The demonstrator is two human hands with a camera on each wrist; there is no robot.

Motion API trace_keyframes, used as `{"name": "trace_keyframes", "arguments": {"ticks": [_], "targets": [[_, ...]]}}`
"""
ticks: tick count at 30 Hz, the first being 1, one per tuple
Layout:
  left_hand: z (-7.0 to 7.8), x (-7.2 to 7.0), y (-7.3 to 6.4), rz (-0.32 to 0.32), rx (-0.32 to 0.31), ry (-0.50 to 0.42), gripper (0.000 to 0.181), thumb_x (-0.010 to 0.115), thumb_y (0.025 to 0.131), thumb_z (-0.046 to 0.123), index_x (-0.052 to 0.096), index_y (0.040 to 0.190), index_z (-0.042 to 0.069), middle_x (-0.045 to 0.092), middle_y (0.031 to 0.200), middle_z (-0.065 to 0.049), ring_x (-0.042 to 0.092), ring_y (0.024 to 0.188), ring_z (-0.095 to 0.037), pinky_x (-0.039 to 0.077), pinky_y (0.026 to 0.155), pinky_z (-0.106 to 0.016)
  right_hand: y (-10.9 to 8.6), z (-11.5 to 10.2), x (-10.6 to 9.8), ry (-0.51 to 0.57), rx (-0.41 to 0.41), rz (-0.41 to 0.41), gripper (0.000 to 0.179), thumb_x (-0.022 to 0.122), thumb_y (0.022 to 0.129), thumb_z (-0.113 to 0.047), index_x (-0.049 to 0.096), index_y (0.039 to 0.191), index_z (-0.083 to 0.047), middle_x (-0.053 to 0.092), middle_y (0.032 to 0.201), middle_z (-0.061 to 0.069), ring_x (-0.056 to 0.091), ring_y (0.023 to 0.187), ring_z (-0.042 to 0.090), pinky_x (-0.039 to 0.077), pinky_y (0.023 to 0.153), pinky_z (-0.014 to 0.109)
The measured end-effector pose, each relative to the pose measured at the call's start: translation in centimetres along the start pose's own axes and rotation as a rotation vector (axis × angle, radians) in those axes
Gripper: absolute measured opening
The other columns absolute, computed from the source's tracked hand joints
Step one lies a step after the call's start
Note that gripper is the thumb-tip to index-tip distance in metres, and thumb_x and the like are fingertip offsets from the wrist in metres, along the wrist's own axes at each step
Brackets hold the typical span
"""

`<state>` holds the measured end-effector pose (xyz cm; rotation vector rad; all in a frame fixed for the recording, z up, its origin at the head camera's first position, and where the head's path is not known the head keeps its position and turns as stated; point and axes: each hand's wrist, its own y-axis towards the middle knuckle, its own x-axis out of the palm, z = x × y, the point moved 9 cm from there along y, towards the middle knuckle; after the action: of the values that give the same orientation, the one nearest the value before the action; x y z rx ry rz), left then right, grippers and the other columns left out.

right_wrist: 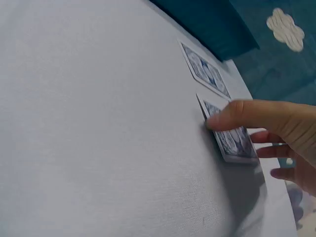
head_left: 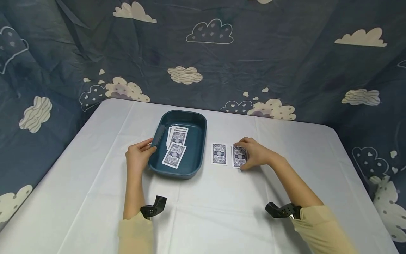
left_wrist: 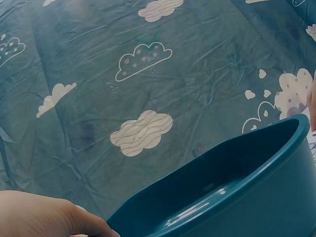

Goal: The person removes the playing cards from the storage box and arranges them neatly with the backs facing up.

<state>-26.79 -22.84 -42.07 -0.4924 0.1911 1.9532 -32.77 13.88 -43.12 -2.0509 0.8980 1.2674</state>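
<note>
At the left side of a blue-green tray (head_left: 199,155), my left hand (head_left: 138,155) grips the rim, thumb at the near part of the edge. Several face-down playing cards (head_left: 174,155) lie overlapped inside it. My right hand (head_left: 255,152) spans a small stack of playing cards (head_left: 238,157) on the table, thumb on the near edge and fingers at the far edge. In the right wrist view the stack (right_wrist: 232,140) shows some thickness, partly hidden by the thumb (right_wrist: 224,120). A face-down card (head_left: 219,154) lies between tray and stack.
A white cloth covers the table (head_left: 203,218). Behind it hangs a dark blue curtain (head_left: 266,70) with cloud prints. Black cameras (head_left: 154,207) are strapped to both wrists.
</note>
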Motion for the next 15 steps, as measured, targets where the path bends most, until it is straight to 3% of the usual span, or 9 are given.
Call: {"name": "trace_keyframes", "arguments": {"ticks": [4, 9, 15], "targets": [[-0.1, 0.0, 0.0, 0.004, -0.002, -0.005, 0.034, 0.068, 0.080, 0.011, 0.066, 0.114, 0.008, 0.066, 0.107, -0.016, 0.063, 0.101, -0.025, 0.048, 0.088, -0.036, 0.1, 0.5, 0.2, -0.005, 0.019, 0.007, 0.086, 0.087, 0.055, -0.032, 0.052, 0.129, -0.005, 0.048, 0.123, 0.016, 0.044, 0.112, 0.032, 0.039, 0.096, 0.048], [-0.1, 0.0, 0.1, -0.004, 0.000, -0.010, 0.035, 0.068, 0.080, 0.011, 0.066, 0.115, 0.008, 0.066, 0.107, -0.016, 0.063, 0.102, -0.025, 0.047, 0.089, -0.036, 0.4, 0.1, -0.5, -0.086, 0.029, 0.057, 0.084, 0.083, 0.057, -0.045, 0.054, 0.130, -0.014, 0.050, 0.124, 0.014, 0.044, 0.114, 0.034, 0.037, 0.094, 0.053], [-0.1, 0.0, 0.1, -0.008, -0.004, -0.009, 0.034, 0.068, 0.080, 0.011, 0.066, 0.114, 0.008, 0.066, 0.108, -0.016, 0.063, 0.102, -0.025, 0.047, 0.088, -0.036, 1.5, -3.6, -3.7, -0.159, -0.028, 0.318, 0.065, 0.074, 0.066, -0.054, 0.062, 0.118, -0.018, 0.057, 0.113, 0.008, 0.052, 0.101, 0.030, 0.043, 0.082, 0.049]]}}
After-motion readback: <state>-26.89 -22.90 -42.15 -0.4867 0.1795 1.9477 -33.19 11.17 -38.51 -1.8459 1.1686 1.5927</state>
